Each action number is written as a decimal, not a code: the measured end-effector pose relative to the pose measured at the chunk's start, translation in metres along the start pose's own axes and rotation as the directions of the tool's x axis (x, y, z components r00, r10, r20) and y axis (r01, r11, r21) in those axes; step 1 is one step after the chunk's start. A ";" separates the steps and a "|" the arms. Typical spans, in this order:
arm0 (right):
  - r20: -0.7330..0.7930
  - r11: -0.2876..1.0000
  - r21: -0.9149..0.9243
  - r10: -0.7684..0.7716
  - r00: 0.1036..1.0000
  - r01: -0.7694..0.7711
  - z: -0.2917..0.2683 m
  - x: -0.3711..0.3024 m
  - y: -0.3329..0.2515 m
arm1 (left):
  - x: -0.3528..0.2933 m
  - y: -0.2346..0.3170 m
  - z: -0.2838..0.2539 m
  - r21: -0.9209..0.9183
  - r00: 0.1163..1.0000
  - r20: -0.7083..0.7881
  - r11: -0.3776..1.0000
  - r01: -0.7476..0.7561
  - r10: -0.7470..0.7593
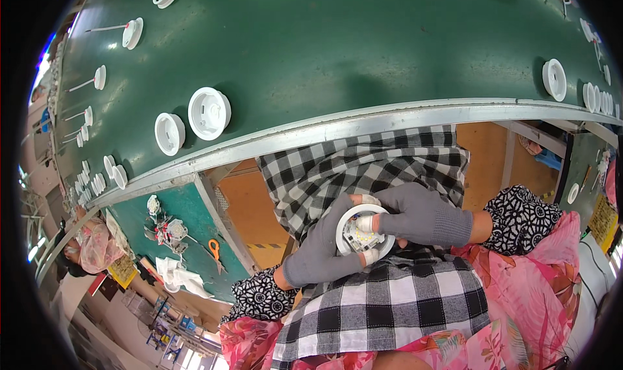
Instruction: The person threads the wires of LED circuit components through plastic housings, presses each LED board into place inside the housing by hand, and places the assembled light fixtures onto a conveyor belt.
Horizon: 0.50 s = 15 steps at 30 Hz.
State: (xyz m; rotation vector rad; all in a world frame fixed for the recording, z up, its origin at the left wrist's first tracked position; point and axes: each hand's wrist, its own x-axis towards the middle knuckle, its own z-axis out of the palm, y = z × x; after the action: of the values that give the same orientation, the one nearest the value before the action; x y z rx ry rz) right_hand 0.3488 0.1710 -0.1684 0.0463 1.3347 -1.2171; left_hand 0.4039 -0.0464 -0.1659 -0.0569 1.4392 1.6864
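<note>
Over my lap I hold a round white lamp housing [341, 235] with its open side up. Inside it sits a pale LED circuit board [361, 239] dotted with small yellowish LEDs. My left hand [321, 253], in a grey glove with the fingertips covered in white, is closed around the left and lower rim. My right hand [415, 215], gloved the same way, grips the right side from above, its white-wrapped thumb lying over the board. The underside of the housing and some of my fingers are hidden.
Beyond my lap runs a green conveyor belt [363, 45] with a metal edge [324, 133]. Near that edge stand two white housings, one of them a larger cup [209, 113]. Several more line both ends. On a lower green shelf lie orange-handled scissors [215, 248] and a pile of small parts [170, 232].
</note>
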 end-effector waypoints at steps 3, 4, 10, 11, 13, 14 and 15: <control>-0.018 1.000 -0.011 -0.009 1.000 0.009 0.001 -0.002 0.001 | 0.001 0.001 0.001 -0.033 1.000 0.024 0.999 0.014 -0.013; -0.031 0.999 -0.003 -0.034 0.999 0.034 0.001 -0.003 0.000 | 0.001 0.001 0.001 -0.033 1.000 0.027 0.999 0.015 -0.015; -0.091 0.999 -0.035 -0.032 0.995 0.029 0.002 -0.006 -0.012 | -0.004 0.009 0.000 0.139 0.995 -0.049 0.987 -0.077 0.085; -0.098 0.999 -0.031 -0.030 0.995 0.027 0.002 -0.005 -0.009 | -0.004 0.022 0.002 0.387 0.990 -0.106 0.921 -0.046 0.095; -0.171 0.987 -0.064 -0.158 0.973 0.149 0.004 -0.003 -0.002 | -0.005 0.030 0.006 0.608 0.979 -0.163 0.794 0.004 0.120; -0.167 0.986 -0.065 -0.160 0.973 0.151 0.005 -0.003 -0.001 | -0.007 0.030 0.012 0.408 0.976 -0.211 0.912 0.045 0.046; -0.184 0.983 -0.085 -0.178 0.967 0.164 0.006 -0.003 0.000 | -0.007 0.030 0.016 0.184 0.970 -0.240 0.980 0.081 -0.035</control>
State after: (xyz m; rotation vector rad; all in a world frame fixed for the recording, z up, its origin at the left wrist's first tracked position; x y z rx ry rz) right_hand 0.3530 0.1691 -0.1641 -0.0017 1.5741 -1.3366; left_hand 0.3970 -0.0355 -0.1338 -0.1964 1.7556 1.5231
